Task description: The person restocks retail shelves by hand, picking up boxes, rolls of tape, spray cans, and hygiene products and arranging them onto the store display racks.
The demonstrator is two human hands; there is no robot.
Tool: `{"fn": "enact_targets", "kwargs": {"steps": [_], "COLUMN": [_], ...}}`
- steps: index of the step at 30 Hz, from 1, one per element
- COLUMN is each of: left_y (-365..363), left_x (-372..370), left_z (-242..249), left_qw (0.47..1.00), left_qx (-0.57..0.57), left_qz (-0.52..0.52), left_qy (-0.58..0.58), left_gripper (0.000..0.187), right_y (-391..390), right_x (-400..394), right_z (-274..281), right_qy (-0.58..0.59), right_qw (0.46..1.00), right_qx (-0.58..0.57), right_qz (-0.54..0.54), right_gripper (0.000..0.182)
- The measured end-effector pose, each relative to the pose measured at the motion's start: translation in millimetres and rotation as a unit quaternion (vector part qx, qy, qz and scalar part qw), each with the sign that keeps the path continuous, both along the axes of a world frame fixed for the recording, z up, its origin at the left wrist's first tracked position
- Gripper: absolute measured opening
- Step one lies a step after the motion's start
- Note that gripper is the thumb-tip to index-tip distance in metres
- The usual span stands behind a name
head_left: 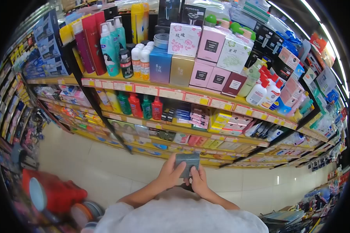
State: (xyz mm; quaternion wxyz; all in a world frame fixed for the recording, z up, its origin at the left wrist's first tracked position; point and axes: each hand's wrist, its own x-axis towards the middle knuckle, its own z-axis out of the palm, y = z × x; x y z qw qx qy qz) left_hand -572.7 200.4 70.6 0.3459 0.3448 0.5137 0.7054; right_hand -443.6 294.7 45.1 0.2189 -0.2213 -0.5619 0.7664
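Between both hands, in front of my chest, is a small dark grey-green box (188, 158) with a flat face turned up. My left hand (170, 172) grips its left side, with the thumb lying across the face. From the lower right my right hand (198, 180) holds it, thumb on the near edge. The print on the box is too small to read. Some fingers are hidden beneath it.
Ahead stands a long shelf unit (175, 93) with bottles, sprays and boxes, including a white flowered box (184, 40). Tiled floor (105, 159) lies below. At lower left are a red item (66, 194) and basins (81, 213); at lower right, stacked goods (287, 217).
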Motion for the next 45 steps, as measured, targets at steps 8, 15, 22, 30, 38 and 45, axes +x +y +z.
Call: {"fn": "enact_targets", "kwargs": {"steps": [8,15,22,30,38,45], "left_y": [21,89,170,228,254,234], "left_x": [-8,7,43,77,129,131], "left_z": [-34,-29,-8,-34,-30,-16], "left_qw": [0.985,0.991,0.967,0.969,0.96,0.975], "left_qx": [-0.014,-0.084,-0.127,-0.127,-0.099,-0.13], "left_qz": [0.114,0.042,-0.096,-0.211,-0.257,-0.157], "left_qy": [-0.128,-0.095,-0.198,-0.032,-0.042,-0.086], "left_gripper": [0.033,0.041,0.054,0.068,0.067,0.07], "right_y": [50,133,192,231,269,247], "right_x": [-12,-3,49,110,145,121], "right_z": [-13,-10,9,-4,-7,-8], "right_qy": [0.083,0.145,0.104,0.07,0.121,0.108], "right_qw": [0.98,0.954,0.91,0.898,0.84,0.861], "right_qx": [-0.087,0.224,0.399,0.418,0.504,0.487], "right_qz": [0.161,0.137,0.042,-0.122,-0.162,-0.098], "right_gripper": [0.041,0.026,0.037,0.054,0.086,0.079]}}
